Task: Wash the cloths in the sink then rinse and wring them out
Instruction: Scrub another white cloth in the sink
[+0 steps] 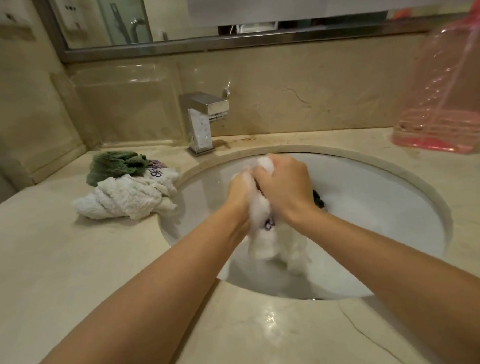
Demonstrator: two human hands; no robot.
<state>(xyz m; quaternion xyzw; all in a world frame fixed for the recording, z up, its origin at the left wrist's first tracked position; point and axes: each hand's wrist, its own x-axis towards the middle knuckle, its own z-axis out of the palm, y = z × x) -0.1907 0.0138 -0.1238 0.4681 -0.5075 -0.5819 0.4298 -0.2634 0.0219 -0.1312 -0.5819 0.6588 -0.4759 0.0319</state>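
Fingers of left hand (240, 191) and right hand (285, 186) clamped on soapy white terry cloth (264, 236), held bunched over round white sink basin (373, 202). Dark cloth (319, 200) lies in basin behind right wrist. White and green cloth pile (128, 187) on beige marble surface (71, 274), at basin's left rim.

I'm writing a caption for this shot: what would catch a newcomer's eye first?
First, the left hand and right hand gripping a sudsy white cloth over the middle of the sink. Next, the heap of green and white cloths on the counter left of the basin, and the tall pink plastic bottle at the right edge.
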